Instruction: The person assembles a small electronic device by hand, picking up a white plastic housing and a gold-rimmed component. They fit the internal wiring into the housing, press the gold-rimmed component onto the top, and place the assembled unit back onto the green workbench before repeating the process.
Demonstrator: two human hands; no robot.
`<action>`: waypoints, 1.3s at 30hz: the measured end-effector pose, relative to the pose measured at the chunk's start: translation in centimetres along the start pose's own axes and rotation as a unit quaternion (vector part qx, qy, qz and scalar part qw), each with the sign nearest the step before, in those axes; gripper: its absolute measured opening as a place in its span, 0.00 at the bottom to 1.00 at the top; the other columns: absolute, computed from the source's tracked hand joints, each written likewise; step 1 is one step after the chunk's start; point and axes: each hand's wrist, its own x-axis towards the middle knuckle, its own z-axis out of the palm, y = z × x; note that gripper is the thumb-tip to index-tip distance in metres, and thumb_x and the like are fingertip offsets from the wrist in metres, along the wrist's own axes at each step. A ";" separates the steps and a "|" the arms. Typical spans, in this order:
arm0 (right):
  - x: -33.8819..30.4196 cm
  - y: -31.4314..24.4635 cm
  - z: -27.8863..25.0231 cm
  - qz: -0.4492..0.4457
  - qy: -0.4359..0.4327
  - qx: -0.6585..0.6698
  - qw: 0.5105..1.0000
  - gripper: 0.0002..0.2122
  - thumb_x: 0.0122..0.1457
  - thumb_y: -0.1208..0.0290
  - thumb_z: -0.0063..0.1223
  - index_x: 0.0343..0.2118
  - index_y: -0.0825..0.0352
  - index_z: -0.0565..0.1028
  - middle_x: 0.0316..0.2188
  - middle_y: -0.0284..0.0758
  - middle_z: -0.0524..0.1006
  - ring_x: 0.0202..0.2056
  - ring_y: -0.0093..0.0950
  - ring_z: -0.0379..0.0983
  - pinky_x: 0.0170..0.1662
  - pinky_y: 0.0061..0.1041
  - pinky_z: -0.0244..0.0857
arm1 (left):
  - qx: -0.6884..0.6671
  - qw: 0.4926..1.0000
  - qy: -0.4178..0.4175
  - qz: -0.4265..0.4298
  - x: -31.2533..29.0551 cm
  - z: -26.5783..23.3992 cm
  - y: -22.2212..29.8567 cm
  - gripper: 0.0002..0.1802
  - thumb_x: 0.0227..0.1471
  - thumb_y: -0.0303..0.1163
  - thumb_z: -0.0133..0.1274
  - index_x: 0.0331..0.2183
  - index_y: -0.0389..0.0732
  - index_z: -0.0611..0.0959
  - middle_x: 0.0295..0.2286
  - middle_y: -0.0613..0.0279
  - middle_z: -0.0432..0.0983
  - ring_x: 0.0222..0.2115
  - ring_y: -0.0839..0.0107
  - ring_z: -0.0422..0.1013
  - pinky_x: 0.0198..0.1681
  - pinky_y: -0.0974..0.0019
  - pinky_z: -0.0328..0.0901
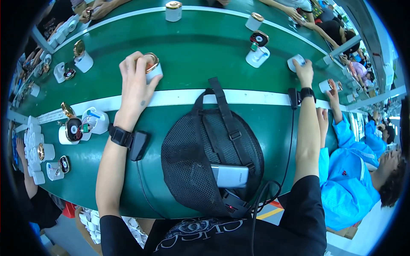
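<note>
**Both hands on white cups at the green table**

The left hand [136, 81] is clamped over a white cup with a gold ring lid [152, 67], which stands on the green table [200, 47] at about eleven o'clock from the black mesh pouch [211, 160]. The right hand [304, 70] is closed around a plain white cup [295, 62] at roughly two o'clock from the pouch. Between them, toward one o'clock, stands a white cup with an open black lid [257, 52]. A person in a blue jacket [348, 179] sits at three o'clock.
</note>
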 end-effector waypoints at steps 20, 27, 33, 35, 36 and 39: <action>-25.9 -21.5 -13.4 -0.412 -0.315 0.302 0.800 0.24 0.56 0.72 0.64 0.56 0.65 0.73 0.52 0.38 0.76 0.51 0.30 0.75 0.47 0.29 0.72 | -0.343 0.917 -0.159 -0.124 -6.5 -5.6 9.1 0.48 0.44 0.32 0.71 0.62 0.35 0.63 0.52 0.45 0.70 0.52 0.48 0.70 0.58 0.54 0.65; -8.3 -8.6 -2.5 -0.274 0.009 0.121 0.954 0.33 0.55 0.56 0.69 0.60 0.70 0.70 0.53 0.44 0.77 0.47 0.32 0.78 0.48 0.35 0.73 | -0.233 0.924 -0.086 -0.292 -13.2 -10.8 2.8 0.46 0.46 0.30 0.71 0.60 0.33 0.62 0.52 0.50 0.69 0.52 0.57 0.70 0.57 0.58 0.65; -9.0 -10.0 -0.5 -0.208 -0.116 0.141 0.961 0.34 0.53 0.54 0.71 0.57 0.71 0.72 0.47 0.45 0.80 0.41 0.31 0.79 0.46 0.32 0.72 | -0.134 0.942 0.017 -0.306 -14.4 -13.2 4.8 0.47 0.46 0.28 0.70 0.62 0.35 0.62 0.53 0.49 0.69 0.52 0.56 0.69 0.58 0.58 0.64; -11.2 -11.6 -3.0 -0.197 -0.132 0.192 0.952 0.32 0.52 0.56 0.72 0.55 0.71 0.73 0.44 0.42 0.81 0.39 0.27 0.79 0.45 0.29 0.72 | -0.103 0.948 0.051 -0.297 -13.8 -13.8 5.8 0.47 0.46 0.28 0.70 0.62 0.35 0.62 0.53 0.49 0.69 0.53 0.56 0.69 0.58 0.58 0.64; -12.6 -12.5 -4.1 -0.190 -0.144 0.217 0.947 0.31 0.52 0.57 0.72 0.54 0.71 0.74 0.42 0.41 0.82 0.38 0.26 0.79 0.45 0.28 0.72 | -0.114 0.963 -0.011 -0.245 -13.3 -14.5 6.5 0.48 0.45 0.28 0.70 0.63 0.35 0.62 0.54 0.48 0.67 0.54 0.54 0.68 0.58 0.57 0.64; -16.9 -16.7 -6.7 -0.243 -0.189 0.316 0.897 0.28 0.54 0.63 0.72 0.54 0.71 0.73 0.41 0.36 0.82 0.37 0.22 0.79 0.44 0.26 0.72 | -0.132 0.976 -0.148 -0.094 -10.3 -15.7 10.7 0.51 0.43 0.30 0.71 0.64 0.36 0.61 0.56 0.44 0.64 0.56 0.49 0.65 0.60 0.55 0.63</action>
